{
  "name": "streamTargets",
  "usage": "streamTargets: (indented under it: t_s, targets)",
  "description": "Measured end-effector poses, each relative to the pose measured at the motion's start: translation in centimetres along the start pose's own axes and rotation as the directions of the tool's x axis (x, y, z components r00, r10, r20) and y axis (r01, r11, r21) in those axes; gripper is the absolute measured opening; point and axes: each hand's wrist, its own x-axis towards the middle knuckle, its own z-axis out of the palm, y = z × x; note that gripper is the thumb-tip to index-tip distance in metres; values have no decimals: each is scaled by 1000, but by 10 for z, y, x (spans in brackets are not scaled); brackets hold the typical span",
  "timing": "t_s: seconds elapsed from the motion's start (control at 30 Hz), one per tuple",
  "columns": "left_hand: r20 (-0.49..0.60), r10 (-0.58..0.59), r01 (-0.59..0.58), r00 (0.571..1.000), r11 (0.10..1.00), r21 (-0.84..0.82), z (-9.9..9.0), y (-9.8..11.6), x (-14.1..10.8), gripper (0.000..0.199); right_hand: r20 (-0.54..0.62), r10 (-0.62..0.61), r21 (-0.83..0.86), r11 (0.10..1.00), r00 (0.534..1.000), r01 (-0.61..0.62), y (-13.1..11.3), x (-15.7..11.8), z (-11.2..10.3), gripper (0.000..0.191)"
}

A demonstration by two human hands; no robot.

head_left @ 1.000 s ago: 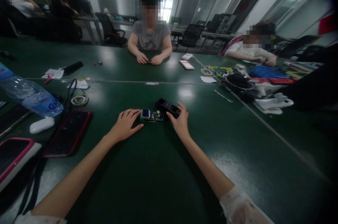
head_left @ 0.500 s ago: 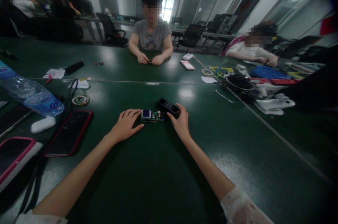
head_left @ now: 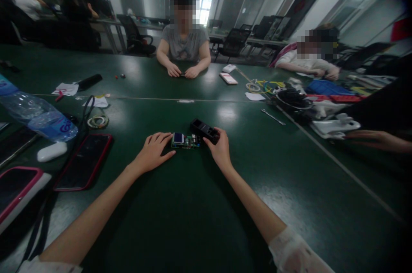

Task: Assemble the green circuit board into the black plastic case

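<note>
A small green circuit board (head_left: 187, 141) with a little screen lies on the dark green table. My left hand (head_left: 155, 149) rests flat beside its left end, fingers stretched out, the fingertips at the board's edge. In my right hand (head_left: 220, 147) is one end of a black rectangular plastic case (head_left: 203, 128) with cut-out openings, pinched between thumb and fingers. The case slants just behind the board's right end; whether the two touch, I cannot tell.
To the left are a water bottle (head_left: 38, 112), a red-edged phone (head_left: 84, 162), a white earbud case (head_left: 52, 151) and a bracelet (head_left: 98, 122). On the right lie a wrench (head_left: 273, 117), cables (head_left: 291, 100) and another person's hand (head_left: 375, 139). Someone (head_left: 184, 43) sits opposite.
Another person's hand has come in from the right edge, by the white object. My hands, the board and the black case have hardly moved.
</note>
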Motion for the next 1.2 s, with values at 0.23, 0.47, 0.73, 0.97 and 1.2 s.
streamTargets:
  t_s: [0.23,0.47,0.73,0.97,1.2]
  targets:
    - [7,3,-3,1000,1000,8,-1,2,0,59,-18,2,-11,1000,1000,-2,0,1,1,51]
    - [3,-6,6,1000,1000,1,-1,1,0,59,-15,-1,78,997,1000,2,-5,0,0,48]
    - [-1,0,0,1000,1000,5,2,-1,0,57,26,-229,122,967,973,224,-38,-13,-10,53]
    - [-11,0,0,1000,1000,11,2,-1,-1,55,15,-242,141,961,970,238,-45,-17,-15,52]
    - [-40,33,-31,999,999,36,3,-1,-1,53,104,-255,151,959,961,238,-57,-24,-13,49]
